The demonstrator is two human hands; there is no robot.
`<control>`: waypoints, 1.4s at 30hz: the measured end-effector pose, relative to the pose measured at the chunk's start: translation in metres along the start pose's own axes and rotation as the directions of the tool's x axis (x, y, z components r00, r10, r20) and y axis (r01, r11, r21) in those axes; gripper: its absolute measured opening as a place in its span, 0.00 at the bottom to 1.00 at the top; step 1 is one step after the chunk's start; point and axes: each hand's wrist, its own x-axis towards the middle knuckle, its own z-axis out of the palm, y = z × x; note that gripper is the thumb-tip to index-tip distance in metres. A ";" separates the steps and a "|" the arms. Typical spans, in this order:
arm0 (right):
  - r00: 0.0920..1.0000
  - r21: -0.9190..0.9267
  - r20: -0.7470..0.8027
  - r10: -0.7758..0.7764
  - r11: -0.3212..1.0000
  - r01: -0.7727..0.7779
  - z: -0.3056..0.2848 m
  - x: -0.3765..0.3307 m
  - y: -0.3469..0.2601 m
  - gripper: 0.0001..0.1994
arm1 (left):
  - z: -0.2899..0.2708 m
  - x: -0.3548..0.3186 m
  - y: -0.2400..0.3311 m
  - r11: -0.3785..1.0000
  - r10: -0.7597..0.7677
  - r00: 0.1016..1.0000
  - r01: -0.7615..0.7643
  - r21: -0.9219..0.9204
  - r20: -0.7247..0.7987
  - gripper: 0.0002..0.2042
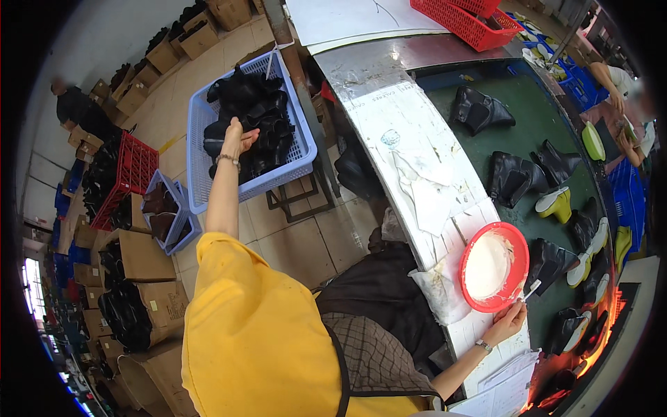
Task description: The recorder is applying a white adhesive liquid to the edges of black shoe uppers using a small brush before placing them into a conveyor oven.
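My left hand (236, 137) reaches out over a pale blue basket (299, 149) filled with black boot uppers (253, 115); its fingers are apart above the pile and hold nothing that I can see. My right hand (509, 322) rests at the edge of the paper-covered bench (410, 132) and grips a small white-tipped brush (531, 290). The brush sits just beside a red bowl (512, 242) of white paste. Black boot uppers (511, 177) lie on the green belt (538, 115) beyond the bowl.
A red crate (462, 21) stands at the far end of the bench. Yellow lasts (556, 203) and more boots line the belt. Another person's arms (611, 83) work at the far right. Cardboard boxes (142, 254), a red crate (132, 174) and a second blue basket (170, 208) crowd the floor on the left.
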 end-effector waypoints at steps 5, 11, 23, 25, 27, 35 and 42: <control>0.999 0.040 0.051 0.010 0.999 -0.012 0.006 0.004 0.006 0.11 | -0.016 0.020 0.007 0.956 0.047 0.998 -0.059 -0.287 -0.049 0.15; 1.000 0.005 0.000 -0.001 1.000 0.001 -0.008 -0.001 0.000 0.10 | 0.020 -0.131 -0.005 0.794 0.091 0.964 0.081 -0.602 0.249 0.10; 0.995 0.063 0.076 0.062 0.996 -0.067 -0.005 0.004 -0.005 0.11 | 0.176 -0.269 -0.052 0.507 0.027 0.347 -0.813 0.286 0.938 0.25; 0.994 -0.135 0.072 -0.082 0.987 0.091 0.003 0.001 -0.036 0.11 | 0.214 -0.257 -0.068 0.384 -0.135 0.261 -0.875 0.293 0.956 0.25; 0.970 -0.310 0.077 -0.230 0.919 0.242 0.004 0.000 -0.061 0.11 | 0.241 -0.260 -0.088 -0.079 0.239 0.113 -0.988 0.135 0.965 0.29; 0.845 -0.785 0.440 -0.304 0.327 0.526 0.070 0.005 -0.110 0.06 | 0.298 -0.317 -0.147 -0.219 0.281 0.056 -0.968 0.121 0.958 0.56; 0.729 -0.652 0.672 -0.131 0.362 0.666 0.075 -0.030 -0.122 0.05 | 0.304 -0.304 -0.116 0.201 0.419 0.038 -0.978 -0.052 0.907 0.34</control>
